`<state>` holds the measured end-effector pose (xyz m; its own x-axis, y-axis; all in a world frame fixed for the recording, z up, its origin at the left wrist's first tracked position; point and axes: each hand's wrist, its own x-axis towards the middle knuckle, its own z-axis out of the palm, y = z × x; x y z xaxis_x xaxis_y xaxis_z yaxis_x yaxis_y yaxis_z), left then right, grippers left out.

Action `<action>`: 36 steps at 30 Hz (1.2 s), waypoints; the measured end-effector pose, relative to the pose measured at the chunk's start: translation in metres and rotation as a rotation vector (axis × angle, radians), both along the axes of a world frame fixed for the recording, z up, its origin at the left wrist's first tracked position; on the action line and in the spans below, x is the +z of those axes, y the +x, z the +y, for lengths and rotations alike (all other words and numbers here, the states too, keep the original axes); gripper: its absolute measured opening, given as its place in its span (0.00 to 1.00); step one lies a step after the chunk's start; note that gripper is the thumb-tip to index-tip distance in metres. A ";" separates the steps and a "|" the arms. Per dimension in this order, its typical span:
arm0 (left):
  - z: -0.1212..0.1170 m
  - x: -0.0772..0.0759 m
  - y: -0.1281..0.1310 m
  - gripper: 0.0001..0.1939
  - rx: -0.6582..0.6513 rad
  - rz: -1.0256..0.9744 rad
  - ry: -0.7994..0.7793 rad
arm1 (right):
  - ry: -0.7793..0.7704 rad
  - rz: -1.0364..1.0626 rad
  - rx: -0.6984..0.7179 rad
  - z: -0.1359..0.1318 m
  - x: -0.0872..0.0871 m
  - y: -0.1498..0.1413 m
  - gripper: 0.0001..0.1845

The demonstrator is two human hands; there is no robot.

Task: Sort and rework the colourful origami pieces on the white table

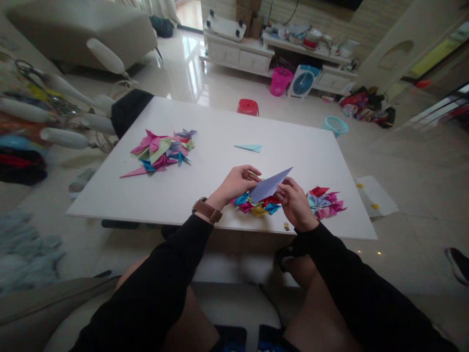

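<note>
Between my two hands a folded sheet of lavender paper [270, 186] is held up over the table, its narrow tip toward the upper right. My left hand [240, 182], with a brown-strapped watch on the wrist, grips the wide left end. The right edge is pinched in my right hand [294, 201]. Below the paper lies a heap of small colourful folded-paper pieces [258, 209], partly covered by it and my hands. Another pile of folded paper [326, 203] sits to the right of my right hand. Farther back lies a light-teal folded paper [249, 147].
A large pile of folded paper shapes [159, 151] lies on the left of the white table [205, 122]. A red stool [248, 106] stands beyond the far edge. On the floor behind are a pink bin [280, 81] and a light-blue basin [336, 125].
</note>
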<state>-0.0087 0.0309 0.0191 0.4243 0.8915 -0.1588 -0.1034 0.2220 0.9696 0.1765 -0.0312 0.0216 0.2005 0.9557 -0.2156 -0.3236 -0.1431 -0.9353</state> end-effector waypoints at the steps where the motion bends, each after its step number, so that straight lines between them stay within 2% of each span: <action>1: 0.000 0.000 0.000 0.14 0.000 0.002 0.004 | -0.001 -0.001 0.000 0.000 0.000 0.000 0.14; 12: -0.001 -0.002 0.001 0.14 -0.023 0.006 0.006 | 0.007 -0.023 0.014 -0.001 0.000 0.001 0.14; 20: -0.005 0.005 0.001 0.15 -0.097 -0.015 -0.028 | 0.008 -0.137 0.010 -0.003 -0.002 0.001 0.19; 25: -0.004 0.006 0.000 0.10 -0.097 -0.009 -0.030 | -0.006 -0.143 0.021 -0.005 -0.003 0.002 0.21; 28: -0.006 0.010 0.000 0.08 -0.098 0.023 0.131 | -0.013 -0.152 -0.001 -0.004 -0.004 0.004 0.21; 33: -0.017 0.014 0.004 0.14 -0.178 0.105 0.644 | -0.015 -0.131 -0.035 -0.003 -0.003 0.004 0.20; 36: -0.021 0.010 0.008 0.15 -0.194 0.208 0.813 | 0.001 -0.128 -0.059 -0.003 -0.001 0.003 0.21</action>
